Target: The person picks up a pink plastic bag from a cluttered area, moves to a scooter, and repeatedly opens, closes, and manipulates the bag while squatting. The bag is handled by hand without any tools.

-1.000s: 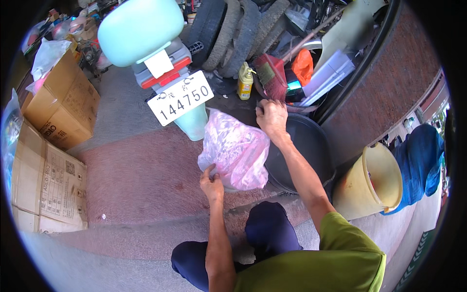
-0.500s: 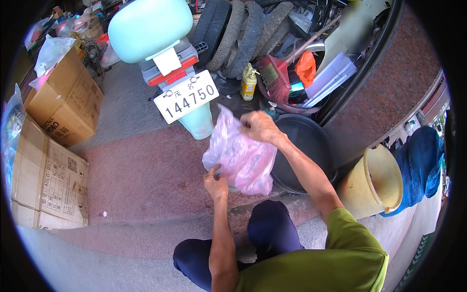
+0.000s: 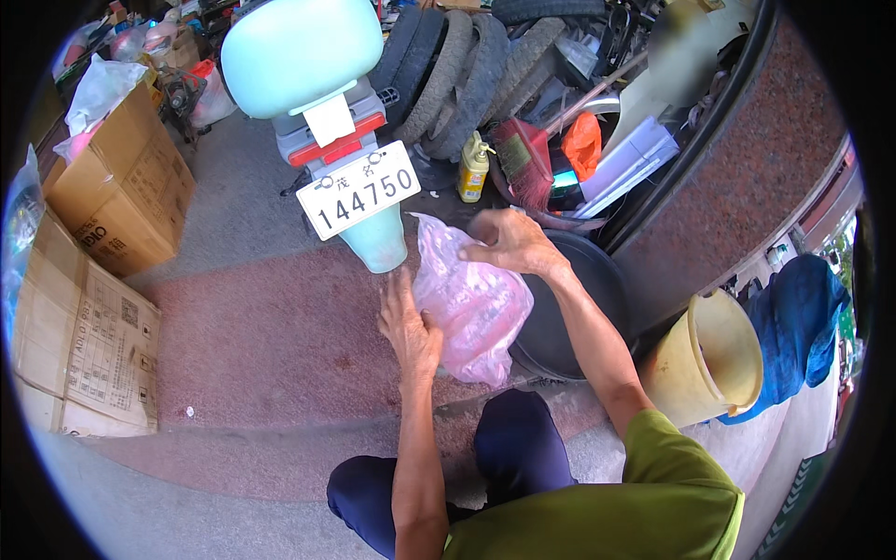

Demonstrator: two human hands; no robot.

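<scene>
A crumpled, translucent pink plastic bag [image 3: 478,322] stands in front of me; what it holds or covers is hidden. My left hand [image 3: 411,327] is at its left side, fingers stretched forward and the thumb beside the plastic. Over the bag's upper right, my right hand [image 3: 521,247] has thumb and fingers apart, the fingers slightly blurred, with the thumb against or just above the plastic. Just to the right of the bag is a black round tub [image 3: 581,308], partly covered by my right forearm.
Ahead stands a scooter's pale turquoise rear [image 3: 303,61] with its plate. A yellow pump bottle [image 3: 474,170], a red dustpan [image 3: 525,154] and old tyres [image 3: 481,89] lie beyond. Cardboard boxes [image 3: 121,177] line the left; a cream bucket [image 3: 681,378] is at the right.
My left hand has moved forward along the bag and its fingers have straightened. My right hand has loosened from the bag's top, and its fingers have spread. The bag has settled slightly lower.
</scene>
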